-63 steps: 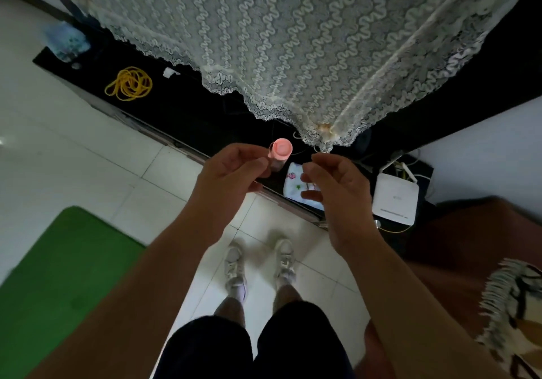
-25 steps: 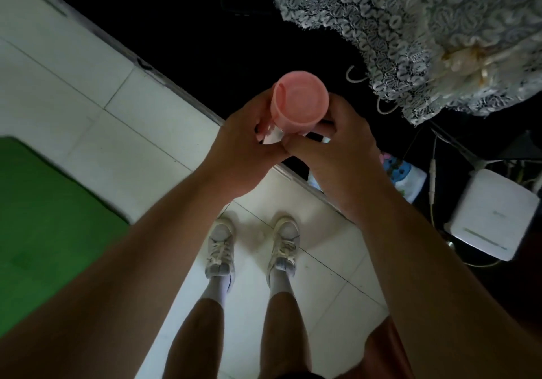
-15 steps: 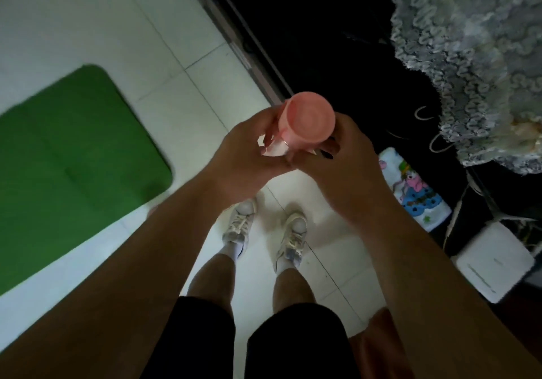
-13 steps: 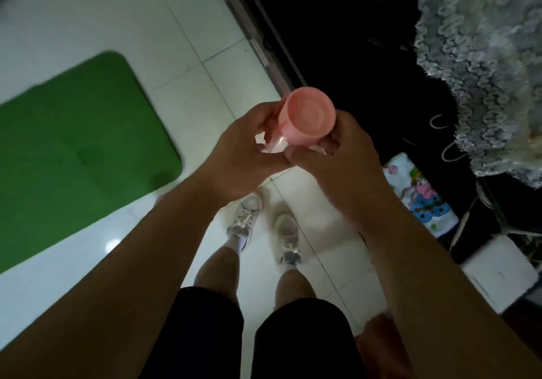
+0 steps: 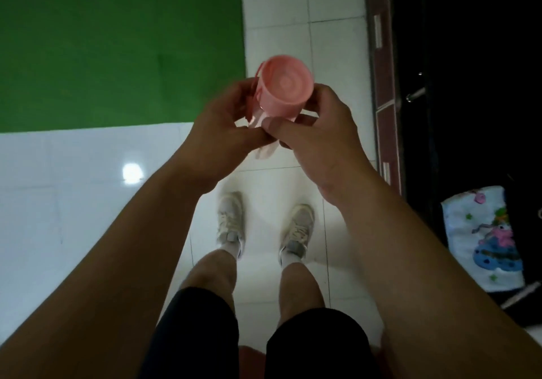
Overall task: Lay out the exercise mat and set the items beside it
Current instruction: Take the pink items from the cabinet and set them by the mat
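Left hand [image 5: 222, 136] and right hand [image 5: 324, 136] grip the pink bottle [image 5: 284, 89]; stand it upright on the floor [image 5: 73, 202] beside the mat [image 5: 117, 56]

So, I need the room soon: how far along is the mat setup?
Done: the green mat lies flat on the tiled floor. In hand: left hand and right hand both hold the pink bottle. Left: setting it beside the mat, where no item shows yet.
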